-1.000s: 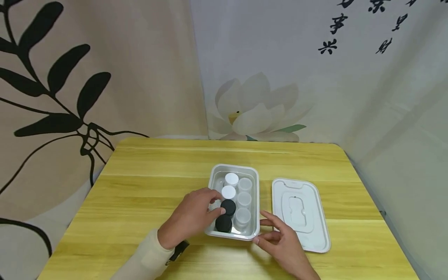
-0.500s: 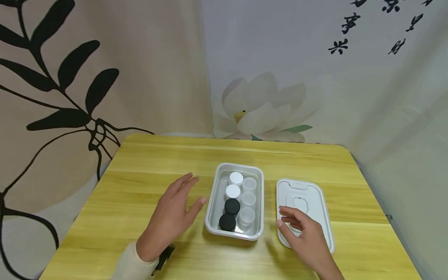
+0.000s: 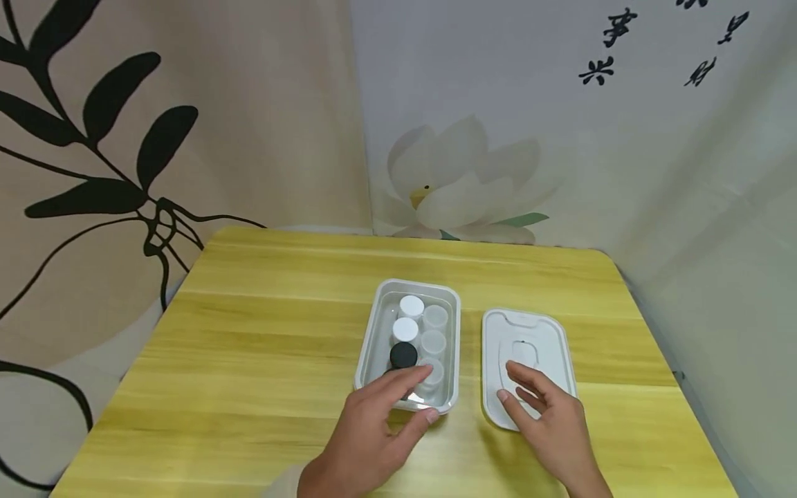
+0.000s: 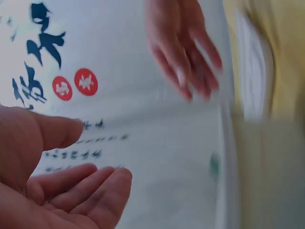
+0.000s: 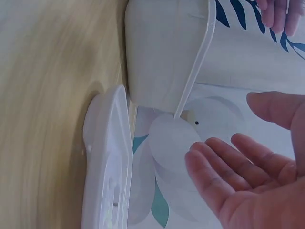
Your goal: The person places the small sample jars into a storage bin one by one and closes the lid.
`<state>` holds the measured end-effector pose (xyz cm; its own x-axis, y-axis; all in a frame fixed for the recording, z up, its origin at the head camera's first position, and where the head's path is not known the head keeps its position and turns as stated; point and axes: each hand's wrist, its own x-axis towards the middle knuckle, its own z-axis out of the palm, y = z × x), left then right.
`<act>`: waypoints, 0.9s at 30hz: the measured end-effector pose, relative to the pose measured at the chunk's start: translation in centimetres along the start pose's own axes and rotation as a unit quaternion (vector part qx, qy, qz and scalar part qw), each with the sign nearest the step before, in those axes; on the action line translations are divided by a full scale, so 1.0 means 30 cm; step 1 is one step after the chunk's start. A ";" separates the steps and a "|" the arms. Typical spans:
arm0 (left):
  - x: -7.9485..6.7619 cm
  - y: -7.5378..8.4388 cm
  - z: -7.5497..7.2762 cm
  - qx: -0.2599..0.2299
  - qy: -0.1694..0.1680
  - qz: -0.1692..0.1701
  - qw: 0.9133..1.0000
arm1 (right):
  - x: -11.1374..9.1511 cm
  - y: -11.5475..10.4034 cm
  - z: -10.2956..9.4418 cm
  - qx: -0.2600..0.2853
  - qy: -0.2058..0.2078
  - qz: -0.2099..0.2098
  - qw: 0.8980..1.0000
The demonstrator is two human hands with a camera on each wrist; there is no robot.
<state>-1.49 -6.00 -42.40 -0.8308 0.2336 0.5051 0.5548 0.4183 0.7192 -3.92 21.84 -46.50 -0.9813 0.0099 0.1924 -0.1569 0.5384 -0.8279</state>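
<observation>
A white plastic box (image 3: 363, 360) stands on the wooden table, holding two rows of small round jars. Its left row has white-capped jars (image 3: 406, 330) at the back and black-capped jars (image 3: 403, 355) in front; the right row has translucent lids (image 3: 433, 342). My left hand (image 3: 367, 432), fingers relaxed and apart, hovers over the box's front edge and hides the nearest black cap; it holds nothing. Over the white lid (image 3: 523, 332), right of the box, hangs my right hand (image 3: 554, 429), fingers loosely bent with nothing between them. The right wrist view shows this hand (image 5: 248, 176) apart from the lid.
The yellow wooden table (image 3: 249, 346) extends around the box and lid. Behind it hangs a cloth backdrop (image 3: 498, 104) printed with leaves, a lotus flower and dark characters.
A second ago my left hand was at a black cap and my right at the box's corner. The left withdrew leftward, then swung right over the box's front; the right moved over the lid.
</observation>
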 end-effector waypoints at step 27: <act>-0.050 0.006 0.319 -0.383 -0.138 -0.337 0.849 | -0.078 0.127 -0.131 0.074 0.075 0.137 0.985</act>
<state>-0.55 2.12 -47.59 -0.8903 0.4091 -0.2000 -0.2738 -0.1299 0.9530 -1.79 27.17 -48.04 -0.9632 0.2682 0.0179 0.0855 0.3689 -0.9255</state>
